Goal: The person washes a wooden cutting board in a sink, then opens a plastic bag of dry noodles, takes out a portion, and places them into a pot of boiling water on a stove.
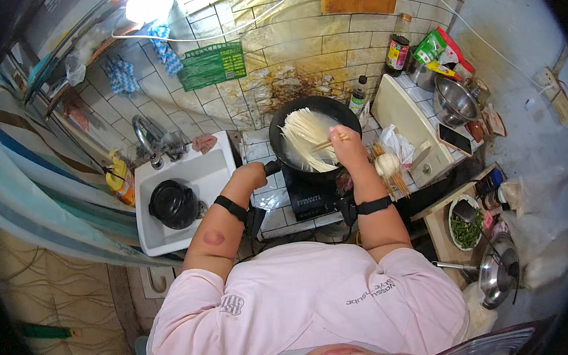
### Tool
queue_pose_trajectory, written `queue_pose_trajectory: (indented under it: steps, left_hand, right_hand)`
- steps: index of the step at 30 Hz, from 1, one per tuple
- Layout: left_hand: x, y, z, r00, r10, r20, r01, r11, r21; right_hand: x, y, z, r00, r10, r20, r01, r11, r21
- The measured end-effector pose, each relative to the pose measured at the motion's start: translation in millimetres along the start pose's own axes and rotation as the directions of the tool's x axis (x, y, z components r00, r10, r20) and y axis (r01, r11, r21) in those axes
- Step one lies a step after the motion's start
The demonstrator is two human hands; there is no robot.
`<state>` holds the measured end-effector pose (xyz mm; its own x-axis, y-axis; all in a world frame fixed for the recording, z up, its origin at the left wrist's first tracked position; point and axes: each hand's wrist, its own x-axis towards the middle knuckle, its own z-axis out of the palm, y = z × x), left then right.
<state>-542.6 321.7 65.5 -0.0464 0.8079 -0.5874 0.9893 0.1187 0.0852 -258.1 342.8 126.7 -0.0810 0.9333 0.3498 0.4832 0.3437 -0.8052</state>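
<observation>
A black wok (337, 107) sits on a dark cooktop (307, 199). Pale straight noodles (303, 134) lie fanned out in it, in cloudy liquid. My left hand (253, 176) grips the wok's black handle (272, 167). My right hand (347, 145) is over the wok's right side, closed around wooden chopsticks (322, 145), whose tips reach in among the noodles. Just right of my right forearm are a white garlic-like bulb (387, 164) and several wooden sticks (401, 183).
A white sink (217, 172) with a black pot (174, 204) is at the left. On the right, a beige cabinet (403, 122) bears a metal bowl (456, 102) and a smartphone (454, 140). A plate of chopped greens (464, 231) and a lidded pan (499, 274) stand farther right.
</observation>
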Motion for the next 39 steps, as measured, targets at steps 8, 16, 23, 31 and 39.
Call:
queue_pose_trajectory:
  steps: [8,16,23,31,39]
  left_hand:
    - [-11,4,-4,0.995,0.079,-0.066,-0.079,0.997,0.005]
    - [-8,-1,1,0.995,0.077,-0.061,-0.078,0.997,-0.016]
    - [-15,4,-3,0.998,0.037,-0.051,-0.037,0.999,-0.001]
    - [-2,2,-3,0.997,0.064,-0.038,-0.061,0.996,0.063]
    - [-16,-2,-18,0.993,0.114,-0.039,-0.112,0.992,0.049]
  right_hand:
    - [2,5,3,0.981,0.166,0.097,-0.156,0.983,-0.097]
    - [7,10,-5,0.986,0.159,-0.050,-0.167,0.954,-0.250]
    - [9,19,0,0.992,0.076,-0.102,-0.106,0.935,-0.339]
    - [11,7,-10,1.000,-0.016,-0.022,0.010,0.966,-0.259]
    - [2,-14,-31,0.966,-0.226,-0.126,0.195,0.956,-0.220]
